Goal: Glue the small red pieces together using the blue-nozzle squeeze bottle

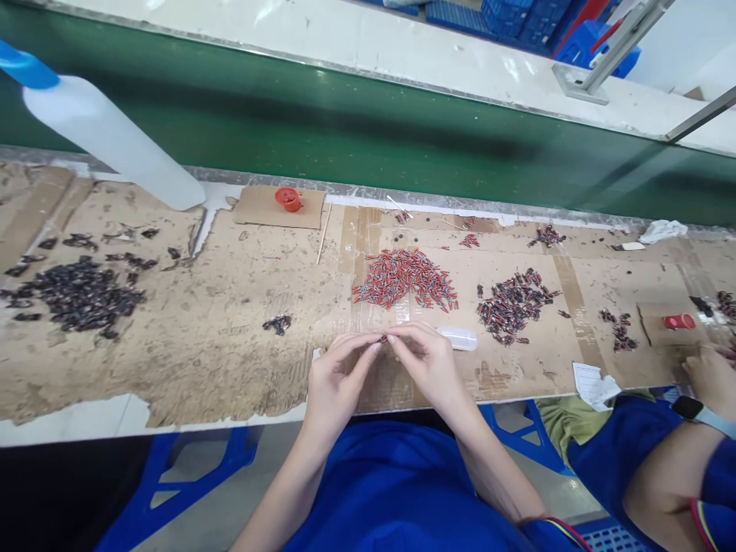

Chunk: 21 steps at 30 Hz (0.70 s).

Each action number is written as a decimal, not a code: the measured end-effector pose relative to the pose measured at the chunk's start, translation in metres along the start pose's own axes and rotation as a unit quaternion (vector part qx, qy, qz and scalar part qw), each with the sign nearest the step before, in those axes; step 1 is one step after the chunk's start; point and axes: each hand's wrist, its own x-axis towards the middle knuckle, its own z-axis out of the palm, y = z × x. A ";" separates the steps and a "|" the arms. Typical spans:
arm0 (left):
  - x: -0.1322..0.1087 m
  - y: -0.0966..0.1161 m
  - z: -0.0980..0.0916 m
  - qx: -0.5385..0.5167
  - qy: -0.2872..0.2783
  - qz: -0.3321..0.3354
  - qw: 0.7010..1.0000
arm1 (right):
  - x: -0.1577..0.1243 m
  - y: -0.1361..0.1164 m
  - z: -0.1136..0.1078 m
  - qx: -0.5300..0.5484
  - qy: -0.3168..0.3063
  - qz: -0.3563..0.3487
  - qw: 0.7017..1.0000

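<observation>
My left hand (340, 369) and my right hand (428, 363) meet at their fingertips over the near edge of the cardboard. Both are closed in a pinch around one small dark red part (383, 338), mostly covered by the fingers. Just beyond them lies a pile of small red parts with silvery ends (405, 277). A clear plastic tube-like piece (458, 338) rests beside my right hand. To its right is a pile of black-and-red parts (511, 307). A few dark parts (278, 325) lie left of my left hand.
Cardboard (201, 337) covers the bench. A white bottle with a blue top (115, 138) leans at the left, behind a dark heap (83, 295). A red cup (287, 199) and a thin stick (324, 234) are farther back. A co-worker's hand (710, 376) is at right.
</observation>
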 end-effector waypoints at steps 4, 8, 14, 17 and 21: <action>-0.001 0.000 0.003 -0.022 -0.005 -0.032 0.999 | -0.006 -0.003 0.002 -0.008 0.015 -0.002 1.000; -0.002 0.001 0.005 -0.042 -0.001 -0.052 0.998 | -0.009 -0.007 0.002 -0.019 0.038 -0.050 0.998; -0.003 0.010 0.010 -0.094 0.001 -0.078 0.993 | -0.014 -0.006 0.002 0.043 0.064 -0.040 0.996; -0.004 0.013 0.015 -0.106 -0.012 -0.091 0.990 | -0.017 -0.002 -0.001 0.044 0.085 -0.057 0.994; -0.005 0.015 0.030 -0.115 -0.044 -0.097 0.988 | -0.021 0.002 -0.012 0.026 0.110 -0.092 0.989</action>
